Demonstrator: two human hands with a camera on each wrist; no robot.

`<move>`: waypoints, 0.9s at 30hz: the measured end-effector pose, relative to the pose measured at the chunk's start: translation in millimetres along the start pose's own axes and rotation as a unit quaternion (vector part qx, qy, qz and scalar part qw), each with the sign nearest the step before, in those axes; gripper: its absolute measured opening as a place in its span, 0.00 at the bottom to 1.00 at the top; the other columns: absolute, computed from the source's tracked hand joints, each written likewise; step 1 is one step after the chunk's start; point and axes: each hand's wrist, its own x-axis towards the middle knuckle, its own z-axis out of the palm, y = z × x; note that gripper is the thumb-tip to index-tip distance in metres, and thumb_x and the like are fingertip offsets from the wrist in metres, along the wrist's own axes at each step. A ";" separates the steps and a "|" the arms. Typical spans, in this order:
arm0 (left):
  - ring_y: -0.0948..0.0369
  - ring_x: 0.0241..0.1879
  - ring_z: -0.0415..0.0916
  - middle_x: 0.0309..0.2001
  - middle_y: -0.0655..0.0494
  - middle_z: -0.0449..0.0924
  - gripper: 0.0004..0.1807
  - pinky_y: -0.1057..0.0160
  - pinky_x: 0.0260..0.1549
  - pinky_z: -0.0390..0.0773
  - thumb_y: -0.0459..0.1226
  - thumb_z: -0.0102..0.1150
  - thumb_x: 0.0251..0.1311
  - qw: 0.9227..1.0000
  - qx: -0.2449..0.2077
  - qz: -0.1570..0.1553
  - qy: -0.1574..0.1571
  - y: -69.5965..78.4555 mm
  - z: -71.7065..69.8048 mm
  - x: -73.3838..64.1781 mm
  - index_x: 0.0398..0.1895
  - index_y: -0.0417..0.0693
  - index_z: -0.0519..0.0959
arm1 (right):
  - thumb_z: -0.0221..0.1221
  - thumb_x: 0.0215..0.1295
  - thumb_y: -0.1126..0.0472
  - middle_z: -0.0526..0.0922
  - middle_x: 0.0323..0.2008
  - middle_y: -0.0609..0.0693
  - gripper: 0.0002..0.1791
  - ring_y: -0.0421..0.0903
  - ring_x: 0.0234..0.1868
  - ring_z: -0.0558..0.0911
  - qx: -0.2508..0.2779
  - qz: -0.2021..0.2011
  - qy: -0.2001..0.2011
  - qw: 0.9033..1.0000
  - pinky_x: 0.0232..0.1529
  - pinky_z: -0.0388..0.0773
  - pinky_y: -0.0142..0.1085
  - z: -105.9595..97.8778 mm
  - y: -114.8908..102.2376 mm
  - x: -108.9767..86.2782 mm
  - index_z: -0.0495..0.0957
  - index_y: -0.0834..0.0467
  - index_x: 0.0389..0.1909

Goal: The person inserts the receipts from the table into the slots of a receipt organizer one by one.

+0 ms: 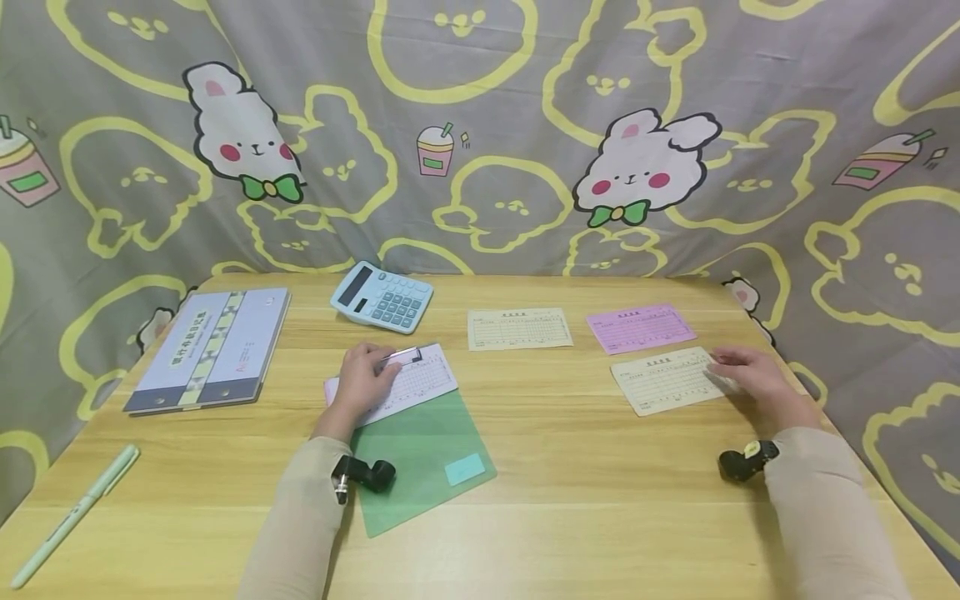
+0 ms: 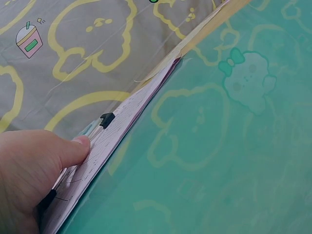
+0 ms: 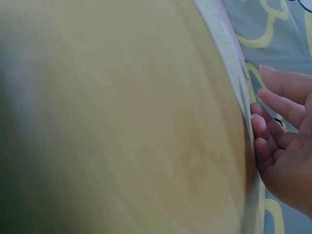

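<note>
A green clipboard (image 1: 423,467) lies tilted on the table, with printed slips (image 1: 426,385) under its wire clip (image 1: 407,357). My left hand (image 1: 363,379) grips its top edge, and the left wrist view shows the thumb of this hand (image 2: 36,168) over the clip (image 2: 106,120). On the right, a cream printed slip (image 1: 660,385) lies flat, its right end partly covered by my right hand (image 1: 757,379). Seen from the right wrist, that hand (image 3: 287,136) has loosely bent fingers, the lower ones at the slip's edge.
A cream slip (image 1: 519,329) and a purple slip (image 1: 641,328) lie farther back. The blue calculator (image 1: 384,298) stands behind the clipboard. At the left are a boxed notebook (image 1: 213,346) and a pale green pen (image 1: 75,517). A patterned curtain (image 1: 510,125) hangs behind the table.
</note>
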 end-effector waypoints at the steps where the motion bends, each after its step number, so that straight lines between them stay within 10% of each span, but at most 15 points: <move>1: 0.51 0.47 0.58 0.45 0.46 0.64 0.20 0.53 0.46 0.59 0.39 0.51 0.56 1.000 -0.001 0.000 0.000 0.0 0.0 -0.1 0.51 0.38 0.71 | 0.56 0.56 0.54 0.68 0.49 0.66 0.34 0.43 0.45 0.68 -0.003 0.004 -0.006 1.000 0.44 0.63 0.34 1.8 -0.2 0.7 0.58 0.74 0.55; 7: 0.51 0.48 0.58 0.45 0.46 0.64 0.20 0.53 0.46 0.60 0.40 0.51 0.56 1.000 -0.002 -0.003 0.001 0.2 -0.4 -0.7 0.51 0.39 0.71 | 0.58 0.53 0.55 0.51 0.55 0.76 0.40 0.69 0.55 0.52 -0.019 0.014 -0.067 0.997 0.52 0.50 0.56 6.3 -0.6 3.6 0.51 0.72 0.59; 27: 0.50 0.46 0.58 0.44 0.45 0.65 0.20 0.53 0.44 0.60 0.39 0.51 0.56 1.000 -0.001 0.015 0.010 -2.1 0.8 -1.7 0.50 0.38 0.71 | 0.58 0.53 0.56 0.57 0.51 0.77 0.33 0.71 0.50 0.58 -0.113 -0.038 -0.033 0.992 0.48 0.49 0.59 12.4 -4.9 2.4 0.60 0.73 0.54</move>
